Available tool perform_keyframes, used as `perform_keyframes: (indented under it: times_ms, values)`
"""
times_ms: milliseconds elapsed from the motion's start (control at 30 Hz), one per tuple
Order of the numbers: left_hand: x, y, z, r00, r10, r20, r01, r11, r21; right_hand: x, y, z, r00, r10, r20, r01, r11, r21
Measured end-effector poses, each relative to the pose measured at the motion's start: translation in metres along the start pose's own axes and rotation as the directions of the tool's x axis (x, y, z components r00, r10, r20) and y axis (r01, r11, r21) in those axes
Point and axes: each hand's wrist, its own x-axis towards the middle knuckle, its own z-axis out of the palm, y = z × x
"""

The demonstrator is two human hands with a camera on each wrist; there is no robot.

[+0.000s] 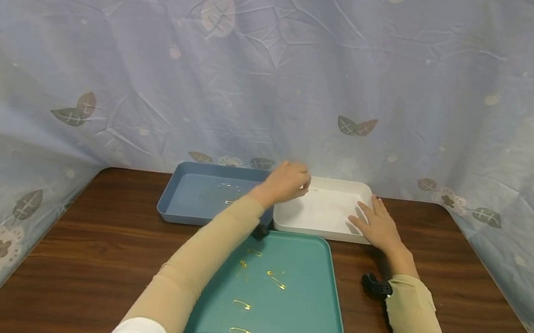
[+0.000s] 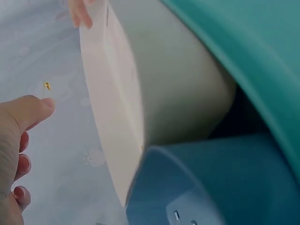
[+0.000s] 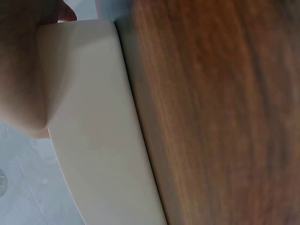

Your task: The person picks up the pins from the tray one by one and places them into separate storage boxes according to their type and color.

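**Here, a pin held over the white tray**

The left hand (image 1: 285, 183) pinches a gold safety pin (image 2: 46, 86) above the white tray's (image 1: 324, 231) back-left corner. The right hand (image 1: 377, 224) lies flat, fingers straight, on that tray's right rim. More pins (image 1: 276, 279) lie on the teal tray (image 1: 314, 308).

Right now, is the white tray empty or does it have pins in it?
It looks empty: the white tray shows a bare floor, while the left hand pinches a gold pin above it.
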Motion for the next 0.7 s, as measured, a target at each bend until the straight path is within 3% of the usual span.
perform_keyframes:
  times_ms: [367,700]
  values:
    - [0.017,-0.005,0.005,0.992,-0.121,0.024,0.122,0.992,-0.019,-0.001,-0.004,0.0,1.0,0.0,-0.015,0.0,1.0,0.001]
    - [0.025,-0.005,0.007,0.969,-0.248,0.014,0.248,0.966,-0.076,-0.001,-0.004,-0.002,1.0,0.006,-0.001,-0.006,1.0,-0.002]
